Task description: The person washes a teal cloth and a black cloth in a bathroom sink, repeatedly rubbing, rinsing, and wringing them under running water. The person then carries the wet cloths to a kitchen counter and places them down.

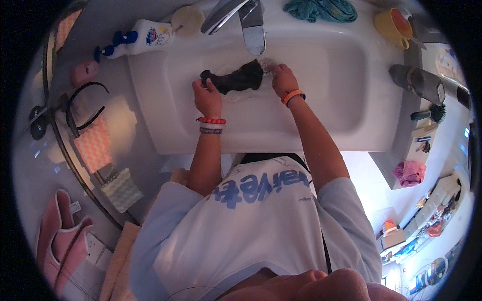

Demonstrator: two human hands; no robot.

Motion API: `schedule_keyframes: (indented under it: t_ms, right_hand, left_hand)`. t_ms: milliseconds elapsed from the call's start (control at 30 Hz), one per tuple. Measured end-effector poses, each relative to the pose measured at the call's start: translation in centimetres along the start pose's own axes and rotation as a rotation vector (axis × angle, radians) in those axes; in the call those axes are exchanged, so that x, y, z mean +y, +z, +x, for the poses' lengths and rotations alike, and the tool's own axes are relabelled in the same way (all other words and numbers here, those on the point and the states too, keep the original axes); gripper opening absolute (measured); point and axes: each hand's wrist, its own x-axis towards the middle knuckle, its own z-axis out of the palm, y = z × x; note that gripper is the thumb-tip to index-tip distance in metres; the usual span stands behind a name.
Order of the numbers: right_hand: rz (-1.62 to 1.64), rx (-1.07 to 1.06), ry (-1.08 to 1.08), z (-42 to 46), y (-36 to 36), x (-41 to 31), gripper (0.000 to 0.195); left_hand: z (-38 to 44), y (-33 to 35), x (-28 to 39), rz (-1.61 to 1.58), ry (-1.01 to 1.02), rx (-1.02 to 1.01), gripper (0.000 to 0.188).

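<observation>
A small black piece of fabric (241, 78), possibly a sock, stretches across the bottom of the white washbasin (316, 105). My left hand (208, 98) pinches its left end between thumb and fingers. Just past its right end, my right hand (285, 81) has bent fingers beside a shiny, wet-looking spot below the tap. Whether those fingers grip anything is not clear. The chrome tap (253, 34) reaches over the basin from the back rim, above the fabric's right end.
A white pump bottle (150, 35) lies at the back left, by a round pale object (188, 20). A teal cloth (320, 10) and a yellow mug (391, 27) rest at the back right. The right-hand ledge carries a hairbrush (431, 113) and a pink cloth (409, 174). Small towels (93, 145) hang left.
</observation>
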Motion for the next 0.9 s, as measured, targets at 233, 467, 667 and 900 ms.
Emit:
schedule_keyframes:
  t_ms: [233, 467, 667, 900]
  right_hand:
    - [-0.287, -0.066, -0.001, 1.2, 0.9, -1.2, 0.029]
    - [-0.311, -0.085, -0.079, 1.8, 0.8, -0.7, 0.023]
    - [-0.305, -0.04, -0.158, 2.2, 1.1, 0.2, 0.022]
    - [-0.197, -0.092, -0.05, 4.6, 0.6, -0.2, 0.022]
  left_hand:
    - [0.6, -1.0, -1.0, -0.242, 0.032, -0.194, 0.028]
    - [-1.8, 0.1, -0.4, -0.676, -0.011, -0.273, 0.027]
    - [-1.9, -2.4, 2.6, -0.825, 0.024, -0.29, 0.025]
    - [-2.8, -2.7, 3.0, -0.806, 0.044, -0.321, 0.023]
